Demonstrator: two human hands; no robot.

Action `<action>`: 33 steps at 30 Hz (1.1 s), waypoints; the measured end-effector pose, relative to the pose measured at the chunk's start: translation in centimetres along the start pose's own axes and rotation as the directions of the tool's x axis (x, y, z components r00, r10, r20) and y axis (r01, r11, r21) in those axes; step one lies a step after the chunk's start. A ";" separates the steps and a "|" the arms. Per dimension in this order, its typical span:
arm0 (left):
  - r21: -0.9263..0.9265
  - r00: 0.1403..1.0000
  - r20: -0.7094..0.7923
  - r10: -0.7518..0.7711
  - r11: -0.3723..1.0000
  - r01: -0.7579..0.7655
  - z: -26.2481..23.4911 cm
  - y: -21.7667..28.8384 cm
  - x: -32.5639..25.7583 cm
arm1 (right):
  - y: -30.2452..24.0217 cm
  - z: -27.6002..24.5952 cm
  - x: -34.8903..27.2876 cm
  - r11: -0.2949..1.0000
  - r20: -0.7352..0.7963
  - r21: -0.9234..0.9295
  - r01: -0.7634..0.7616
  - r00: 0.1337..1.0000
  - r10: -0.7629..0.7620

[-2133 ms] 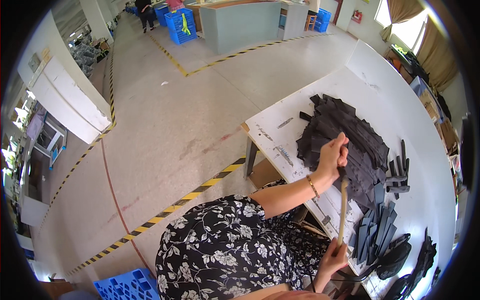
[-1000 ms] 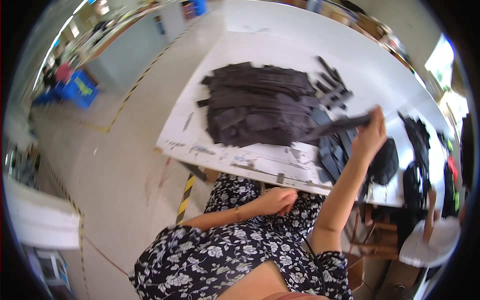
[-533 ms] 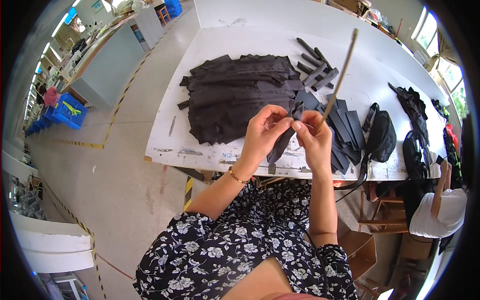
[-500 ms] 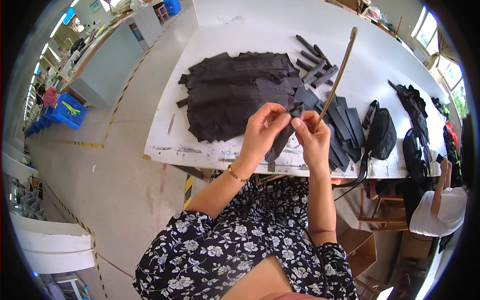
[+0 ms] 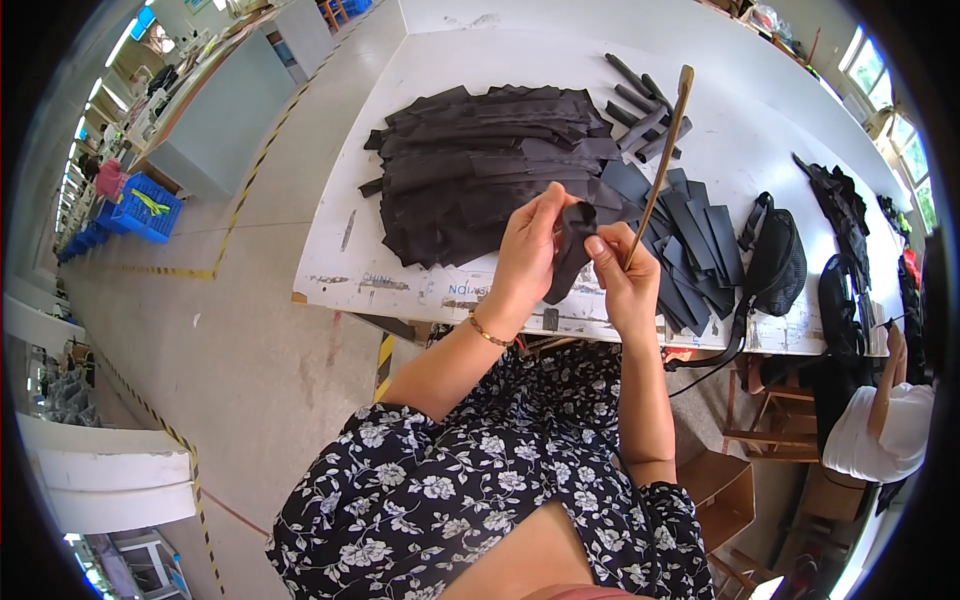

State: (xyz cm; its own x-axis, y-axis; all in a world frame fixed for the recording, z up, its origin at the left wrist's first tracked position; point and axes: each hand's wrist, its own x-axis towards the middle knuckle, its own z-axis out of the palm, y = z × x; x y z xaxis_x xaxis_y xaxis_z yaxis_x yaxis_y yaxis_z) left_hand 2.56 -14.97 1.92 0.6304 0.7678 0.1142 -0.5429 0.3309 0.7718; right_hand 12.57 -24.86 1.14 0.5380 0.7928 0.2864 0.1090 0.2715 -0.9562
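Note:
Above the table's front edge, my left hand [image 5: 530, 250] curls around the side of a black fabric piece [image 5: 571, 252], its fingertips partly hidden behind the cloth. The piece looks like a narrow sleeve, folded at its upper end. On the other side, my right hand [image 5: 628, 280] is closed, pinching the cloth's edge with thumb and fingers. That same hand also grips a long thin brown stick [image 5: 661, 178], which slants up and away to the right. Just beyond my hands lies a wide pile of black fabric strips [image 5: 490, 165].
Stiff dark strips [image 5: 690, 235] lie fanned right of my hands, below several rolled black pieces [image 5: 640, 110]. Farther right on the white table [image 5: 345, 275] sits a black pouch [image 5: 778, 262] with a strap. A person in white [image 5: 878, 430] works at the far right.
My left hand has shifted its hold from a pinch at the cloth's top to around its side. The fabric stands more upright, and the stick's tip has swung slightly left.

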 end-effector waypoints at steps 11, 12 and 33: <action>-0.095 0.984 -0.173 0.047 0.993 -0.064 -0.7 -0.9 1.6 | -0.3 1.8 -0.7 0.954 0.000 -0.282 0.102 0.994 -0.106; -0.161 0.989 -0.145 0.007 0.986 -0.031 -0.7 -0.7 1.7 | 1.0 1.1 -0.7 0.952 -0.074 -0.294 0.086 0.991 -0.113; 0.900 0.855 0.352 0.381 0.112 -0.421 -7.6 6.6 5.3 | 1.1 -9.4 12.5 0.965 -0.199 -0.212 -0.155 0.974 0.113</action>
State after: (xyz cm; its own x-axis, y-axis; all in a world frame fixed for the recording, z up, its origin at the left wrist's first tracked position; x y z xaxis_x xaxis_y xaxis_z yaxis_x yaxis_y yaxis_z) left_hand -1.89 -4.48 2.84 0.5273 0.5893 0.6121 0.1731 -0.7798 0.6016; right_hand 27.30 -19.74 3.08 0.7020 0.6941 0.1594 0.1988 0.0240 -0.9797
